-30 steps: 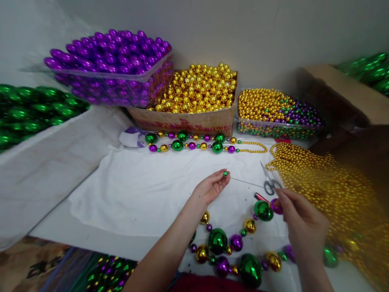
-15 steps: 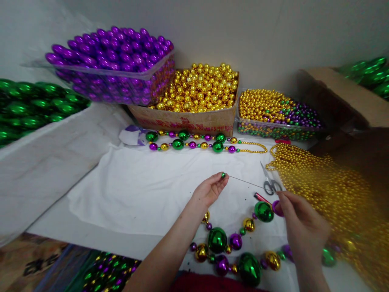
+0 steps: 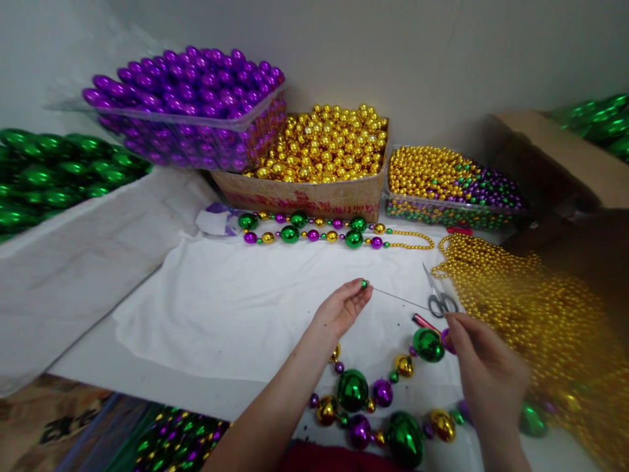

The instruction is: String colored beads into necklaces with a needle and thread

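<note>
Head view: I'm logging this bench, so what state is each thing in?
left hand, pinching small green bead
wire, straight between both hands
right hand, pinching wire's far end
scissors, closed, flat on cloth
gold bead box, open, heaped full

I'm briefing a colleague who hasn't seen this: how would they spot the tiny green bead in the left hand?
Over the white cloth, find the left hand. Its fingertips pinch a tiny green bead at the end of a thin wire leading toward the right hand. Nearby green beads all lie strung.
</note>
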{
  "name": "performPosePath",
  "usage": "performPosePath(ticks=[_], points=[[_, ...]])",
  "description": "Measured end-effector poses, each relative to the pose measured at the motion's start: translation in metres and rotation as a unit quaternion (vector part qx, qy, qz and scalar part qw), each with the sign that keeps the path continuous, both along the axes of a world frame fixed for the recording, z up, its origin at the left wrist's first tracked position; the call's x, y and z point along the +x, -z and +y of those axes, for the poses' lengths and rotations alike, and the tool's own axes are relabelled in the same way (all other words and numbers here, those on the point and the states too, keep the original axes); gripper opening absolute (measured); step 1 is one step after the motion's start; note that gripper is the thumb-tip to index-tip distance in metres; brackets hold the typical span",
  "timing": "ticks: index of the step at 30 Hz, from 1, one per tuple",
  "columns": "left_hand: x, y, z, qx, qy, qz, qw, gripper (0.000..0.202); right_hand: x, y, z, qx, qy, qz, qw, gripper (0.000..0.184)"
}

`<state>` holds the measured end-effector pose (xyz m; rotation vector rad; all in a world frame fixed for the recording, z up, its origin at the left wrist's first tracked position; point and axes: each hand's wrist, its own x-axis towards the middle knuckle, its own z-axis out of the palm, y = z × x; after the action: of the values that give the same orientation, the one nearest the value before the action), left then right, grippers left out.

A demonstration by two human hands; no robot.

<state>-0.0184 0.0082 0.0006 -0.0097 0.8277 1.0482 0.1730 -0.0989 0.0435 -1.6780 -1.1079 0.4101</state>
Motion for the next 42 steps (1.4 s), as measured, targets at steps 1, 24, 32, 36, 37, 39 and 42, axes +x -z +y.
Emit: performPosePath(ticks=[1, 24, 32, 36, 37, 39, 42], points=[[0.002, -0.002, -0.002, 0.005, 0.002, -0.003, 1.000, 0.014, -0.003, 0.002, 0.002, -0.009, -0.016, -0.005, 1.000, 0.023], [0.022, -0.057, -0.023, 0.364, 0.108, 0.211, 0.901, 0.016, -0.031, -0.007, 0.053, -0.035, -0.221, 0.278, 0.934, 0.014], [0.028, -0.046, -0.022, 0.370, 0.271, 0.168, 0.873, 0.039, -0.034, -0.001, 0.060, 0.033, -0.104, 0.364, 0.925, 0.021], [0.023, -0.031, -0.014, 0.399, 0.322, 0.305, 0.802, 0.013, -0.022, 0.010, 0.065, 0.038, -0.079, 0.415, 0.906, 0.025], [0.021, -0.028, -0.011, 0.401, 0.333, 0.334, 0.785, 0.015, -0.018, 0.014, 0.067, 0.038, -0.073, 0.428, 0.900, 0.026], [0.016, -0.021, -0.007, 0.401, 0.356, 0.375, 0.756, 0.019, -0.009, 0.021, 0.070, 0.039, -0.061, 0.447, 0.892, 0.026], [0.007, -0.013, 0.001, 0.388, 0.372, 0.424, 0.729, 0.019, 0.007, 0.030, 0.073, 0.051, -0.037, 0.458, 0.887, 0.029]])
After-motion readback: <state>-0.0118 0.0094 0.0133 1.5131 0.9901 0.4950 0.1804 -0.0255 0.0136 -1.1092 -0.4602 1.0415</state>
